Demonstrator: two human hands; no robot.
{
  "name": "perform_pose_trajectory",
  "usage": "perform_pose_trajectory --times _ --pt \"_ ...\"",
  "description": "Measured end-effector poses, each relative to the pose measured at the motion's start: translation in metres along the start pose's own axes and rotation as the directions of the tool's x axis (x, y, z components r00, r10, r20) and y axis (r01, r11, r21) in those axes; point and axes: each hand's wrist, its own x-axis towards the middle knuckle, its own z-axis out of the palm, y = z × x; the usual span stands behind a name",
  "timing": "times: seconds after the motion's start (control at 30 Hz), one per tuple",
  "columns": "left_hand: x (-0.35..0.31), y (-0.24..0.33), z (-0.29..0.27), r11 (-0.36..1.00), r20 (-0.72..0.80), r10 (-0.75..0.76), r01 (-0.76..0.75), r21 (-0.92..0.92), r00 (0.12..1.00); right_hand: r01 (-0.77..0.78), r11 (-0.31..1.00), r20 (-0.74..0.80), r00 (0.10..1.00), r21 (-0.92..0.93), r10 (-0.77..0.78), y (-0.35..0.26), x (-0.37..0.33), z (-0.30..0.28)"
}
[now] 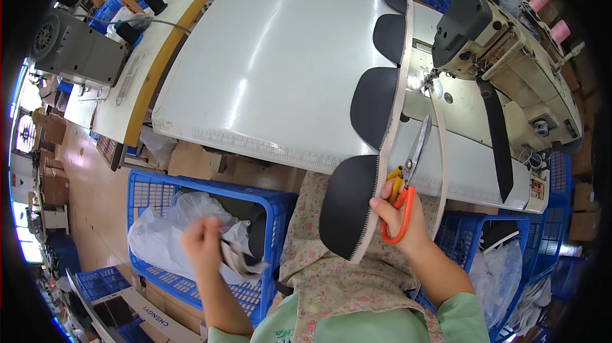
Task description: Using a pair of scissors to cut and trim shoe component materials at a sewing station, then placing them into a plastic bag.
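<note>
From above, the right hand [396,210] is closed round the orange handles of the scissors [408,174], near the table's front edge; their long axis runs from the handles at the lap up and slightly right, blades tipped toward the sewing machine [503,43]. The blades look nearly shut. Just left of them a pale zipper tape [390,127] runs the same way, strung with black oval pieces [373,112], the lowest one [347,206] hanging off the white table [268,69] against that hand. The left hand [203,239] is clenched on a small bunch of grey-and-white scraps [241,257], out over a blue crate [210,228] lined with a clear plastic bag [166,225]. At lower left a white strip [156,314] with dark lettering lies slantwise beside a smaller blue crate [102,282]. Two pink thread cones [549,14] stand behind the machine.
</note>
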Motion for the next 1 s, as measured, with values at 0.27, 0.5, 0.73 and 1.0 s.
perform_pose_trajectory --times 0.27,0.5,0.73,1.0 --pt "0.024 -0.198 0.094 0.815 0.22 -0.099 -0.048 0.577 0.97 -0.095 0.995 0.07 0.993 0.027 0.093 -0.008 -0.012 0.001" --pt "0.005 -0.235 0.129 0.877 0.123 -0.045 -0.02 0.48 0.991 -0.002 0.999 0.154 0.988 -0.038 0.007 -0.005 -0.02 0.007" --pt "0.006 -0.048 0.067 0.991 0.025 -0.067 0.069 -0.118 0.997 0.189 0.952 0.183 0.972 -0.242 -0.147 0.03 -0.046 0.026" --pt "-0.017 0.065 0.125 0.987 0.59 0.151 -0.157 -0.041 0.793 0.389 0.856 0.356 0.896 -0.339 -0.266 0.057 -0.063 0.043"
